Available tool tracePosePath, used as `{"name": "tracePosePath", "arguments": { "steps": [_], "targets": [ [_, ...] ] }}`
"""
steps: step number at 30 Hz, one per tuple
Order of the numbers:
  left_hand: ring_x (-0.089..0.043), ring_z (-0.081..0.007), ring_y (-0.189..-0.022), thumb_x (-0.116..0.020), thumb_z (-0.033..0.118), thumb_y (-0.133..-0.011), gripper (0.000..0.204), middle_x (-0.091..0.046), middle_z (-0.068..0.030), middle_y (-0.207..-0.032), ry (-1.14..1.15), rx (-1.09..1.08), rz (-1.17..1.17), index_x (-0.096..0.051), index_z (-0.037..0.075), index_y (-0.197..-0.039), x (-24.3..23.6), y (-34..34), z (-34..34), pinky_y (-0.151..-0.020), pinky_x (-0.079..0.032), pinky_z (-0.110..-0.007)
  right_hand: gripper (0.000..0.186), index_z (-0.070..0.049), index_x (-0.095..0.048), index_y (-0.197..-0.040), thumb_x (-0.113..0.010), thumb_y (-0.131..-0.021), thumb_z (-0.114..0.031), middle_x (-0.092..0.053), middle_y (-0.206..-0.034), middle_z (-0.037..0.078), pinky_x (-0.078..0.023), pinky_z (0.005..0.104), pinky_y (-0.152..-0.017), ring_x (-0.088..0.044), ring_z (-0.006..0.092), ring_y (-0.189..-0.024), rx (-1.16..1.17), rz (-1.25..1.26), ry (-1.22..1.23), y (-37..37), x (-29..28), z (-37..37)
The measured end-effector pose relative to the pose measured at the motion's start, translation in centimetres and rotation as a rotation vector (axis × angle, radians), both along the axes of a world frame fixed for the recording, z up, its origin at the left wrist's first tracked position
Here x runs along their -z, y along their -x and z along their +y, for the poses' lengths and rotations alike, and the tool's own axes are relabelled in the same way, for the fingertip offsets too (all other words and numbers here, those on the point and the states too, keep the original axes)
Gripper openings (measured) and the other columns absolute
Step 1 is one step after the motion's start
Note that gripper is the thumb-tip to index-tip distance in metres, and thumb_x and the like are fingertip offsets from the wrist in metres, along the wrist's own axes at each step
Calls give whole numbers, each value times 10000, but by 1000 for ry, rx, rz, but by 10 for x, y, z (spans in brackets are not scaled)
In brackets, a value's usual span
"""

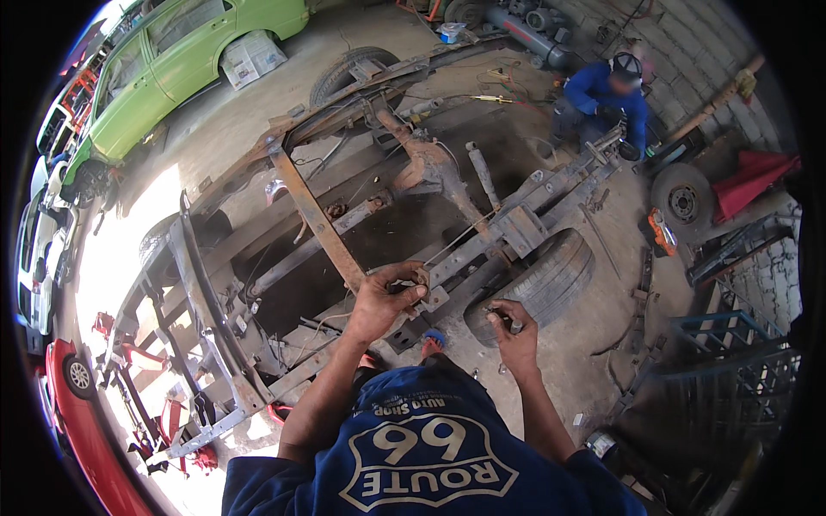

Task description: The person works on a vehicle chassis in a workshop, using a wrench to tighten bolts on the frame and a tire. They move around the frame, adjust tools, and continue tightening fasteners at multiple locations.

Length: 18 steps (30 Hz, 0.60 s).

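While the left hand (383,301) curls around a small metal fitting (422,277) on the rusty frame (310,215), the right hand (514,335) pinches a short bolt-like piece (508,322) just above the tyre (542,279). Both parts look stiff, light and probably greasy, so a fingertip hold across their bodies seems safest. Another person (607,99) crouches at the frame's far end.
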<state>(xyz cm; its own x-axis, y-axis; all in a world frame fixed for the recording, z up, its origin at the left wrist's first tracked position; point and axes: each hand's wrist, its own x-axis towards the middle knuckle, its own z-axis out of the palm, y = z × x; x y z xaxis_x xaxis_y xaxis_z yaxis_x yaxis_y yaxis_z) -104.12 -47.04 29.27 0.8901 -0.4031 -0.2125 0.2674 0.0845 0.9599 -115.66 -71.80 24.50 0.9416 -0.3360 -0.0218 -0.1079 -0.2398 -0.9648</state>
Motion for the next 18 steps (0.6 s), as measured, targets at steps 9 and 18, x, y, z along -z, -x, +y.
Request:
{"name": "tracePosePath", "arguments": {
  "steps": [9, 18],
  "targets": [
    [-696, -252, -1034, -735, 145, -882, 334, -679, -75, -1052, 273, 72, 187, -615, 32, -1172, -2, 10, 21, -693, -603, -276, 195, -1, -662, -1051, -733, -872, -33, -677, -968, 46, -489, 242, -801, -630, 111, -895, 152, -77, -141, -8, -32, 37],
    [-701, -222, -1001, -659, 223, -939, 286, -685, -53, -1038, 414, 139, 406, -621, 49, -1162, 3, 24, 30, -702, -597, -268, 191, -16, -705, -1022, -761, -841, -32, -699, -905, 42, -451, 236, -640, -590, 81, -741, 10, -180, -27, -24, -80, 94]
  ]
}}
